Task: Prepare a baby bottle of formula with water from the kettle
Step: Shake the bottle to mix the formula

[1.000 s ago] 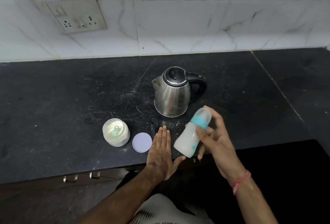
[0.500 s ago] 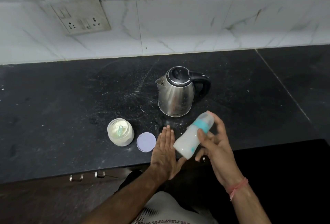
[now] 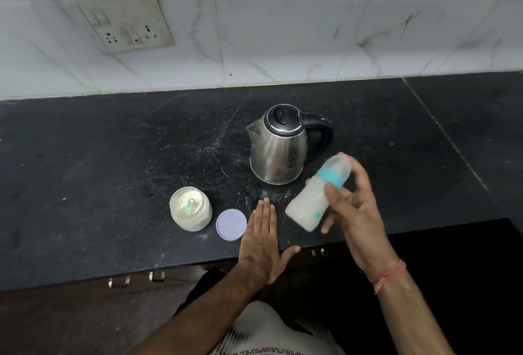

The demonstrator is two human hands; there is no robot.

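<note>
Big black stone tabletop [image 3: 85,173] fills the middle of the view, dusted with pale speckles in front of the kettle, and behind it runs a white marbled tile wall [image 3: 311,43] with a grubby switch-and-socket plate [image 3: 124,20] hanging a little askew.

On to the steel kettle [image 3: 278,146]: upright, lid down, black handle pointing right, spout to the left, standing near the middle of the tabletop.

Now the hands. The left hand [image 3: 261,244] lies flat on the tabletop near its front edge, palm down, fingers straight and together, thumb stretched out to the right, holding nothing. The right hand [image 3: 353,207] is up off the surface, just right of the kettle, thumb and fingers curled round the baby bottle [image 3: 314,199].

That bottle is tilted, clear cap end up and away towards the kettle's handle, base down towards the left hand, with a turquoise collar and a milky white fill in the body. It looks slightly blurred.

Left of the flat hand sits a small open formula jar [image 3: 191,209], pale powder inside with a green scoop standing in it. Between jar and left hand lies its round lilac lid [image 3: 231,224], flat on the tabletop, just beside the jar.

A reddish thread [image 3: 387,274] circles the right wrist.
</note>
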